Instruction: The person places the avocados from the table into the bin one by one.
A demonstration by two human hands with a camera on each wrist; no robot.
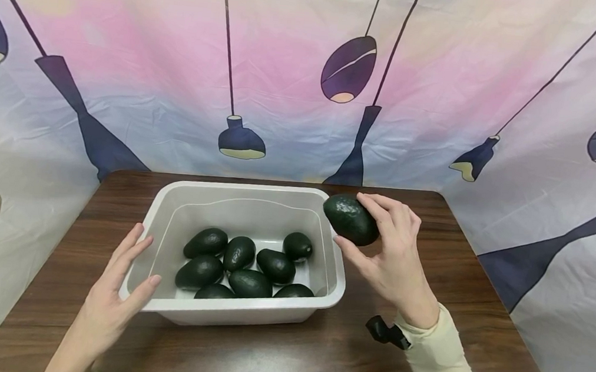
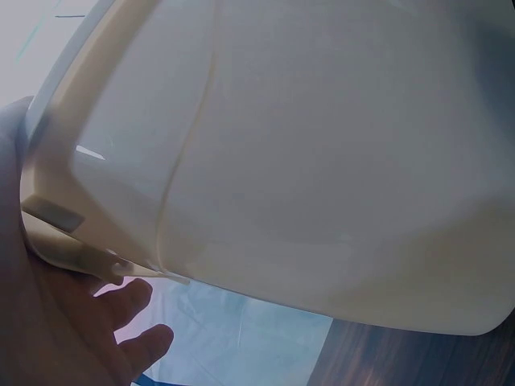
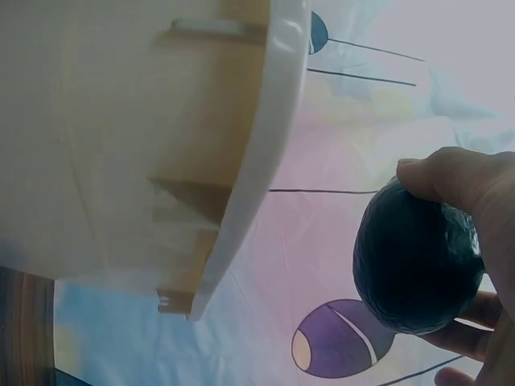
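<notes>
A dark green avocado (image 1: 350, 219) is pinched between the thumb and fingers of my right hand (image 1: 390, 250), just beyond the right rim of a white plastic bin (image 1: 234, 310). The same avocado (image 3: 414, 257) shows large in the right wrist view, apart from the bin's outer wall (image 3: 137, 145). Several more avocados (image 1: 251, 283) lie loosely on the bin's floor; the front wall hides part of the nearest ones. My left hand (image 1: 113, 291) rests at the bin's left front corner with its fingers extended. In the left wrist view, the bin's outside (image 2: 306, 161) fills most of the picture.
The bin stands on a dark wooden table (image 1: 282, 362). Behind and around it hangs a pastel cloth (image 1: 295, 91) printed with dark lamps. A small black device (image 1: 387, 332) is strapped at my right wrist.
</notes>
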